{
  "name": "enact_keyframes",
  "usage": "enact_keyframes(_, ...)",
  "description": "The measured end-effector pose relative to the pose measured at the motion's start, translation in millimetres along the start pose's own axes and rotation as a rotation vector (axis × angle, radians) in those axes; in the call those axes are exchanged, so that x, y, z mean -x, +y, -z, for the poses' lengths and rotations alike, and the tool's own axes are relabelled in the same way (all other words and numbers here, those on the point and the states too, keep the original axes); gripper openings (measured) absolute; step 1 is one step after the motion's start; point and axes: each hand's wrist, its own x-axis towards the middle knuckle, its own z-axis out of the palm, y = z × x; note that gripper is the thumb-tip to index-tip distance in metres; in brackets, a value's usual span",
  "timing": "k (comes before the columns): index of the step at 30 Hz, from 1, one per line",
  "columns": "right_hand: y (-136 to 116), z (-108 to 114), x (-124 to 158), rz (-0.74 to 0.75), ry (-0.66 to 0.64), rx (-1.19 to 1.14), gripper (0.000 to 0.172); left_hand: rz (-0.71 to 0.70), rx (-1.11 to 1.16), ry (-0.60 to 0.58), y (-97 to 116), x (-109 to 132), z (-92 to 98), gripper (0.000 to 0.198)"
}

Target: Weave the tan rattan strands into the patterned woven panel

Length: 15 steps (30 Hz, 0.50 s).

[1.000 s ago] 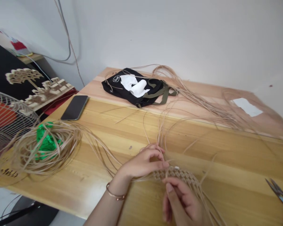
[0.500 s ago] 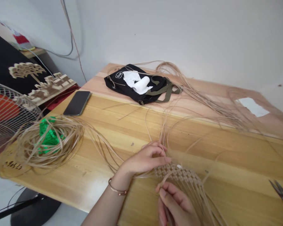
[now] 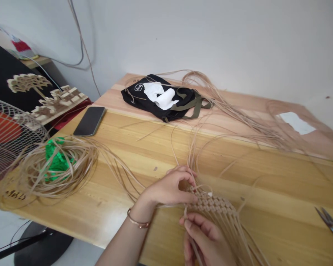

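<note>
A small woven cane mat (image 3: 218, 204) lies on the table in front of me, its loose strands fanning toward the front and the back. My left hand (image 3: 173, 186) is curled over the mat's left end, thumb on the near side and fingers on the far side. Just nearer to me, my right hand (image 3: 207, 236) pinches a single cane strand (image 3: 185, 211) between thumb and forefinger. That strand runs up toward my left thumb and its other part trails down past my right palm. A small white bit (image 3: 210, 194) sits on the weave.
To the left lies a coil of cane (image 3: 83, 162) with green wrapping (image 3: 55, 159). Behind it is a phone (image 3: 89, 121). A black bag (image 3: 144, 98) with white paper and long cane strands lie at the back. Scissors (image 3: 331, 223) rest at right; a fan (image 3: 5, 129) stands far left.
My right hand has drawn the strand slightly left and toward me, so it now stands more upright. My left thumb has shifted slightly toward me and left, uncovering more weave.
</note>
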Motion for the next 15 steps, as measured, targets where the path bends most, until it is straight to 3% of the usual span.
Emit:
enact_keyframes(3,-14.4,10.5,12.0,0.004,-0.053,0.26,0.038,0.003,-0.029,-0.007,-1.1,-0.2,-0.3,0.018)
enact_keyframes(5,-32.0,20.1,20.4,0.08,-0.01,0.55,0.034,0.014,-0.05,-0.011,-1.9,-0.2,-1.1,0.019)
enact_keyframes(9,-75.1,35.4,22.1,0.326,0.361,1.072,0.031,0.008,-0.057,-0.003,-2.0,0.2,-2.5,0.018)
enact_keyframes(11,-91.8,38.1,15.0,0.364,0.466,1.223,0.026,-0.003,-0.06,0.002,-1.7,0.2,-2.8,0.017)
enact_keyframes(15,-105.5,37.8,-0.8,0.384,0.338,1.208,0.02,-0.012,-0.074,0.009,-2.7,-0.2,-3.2,0.017)
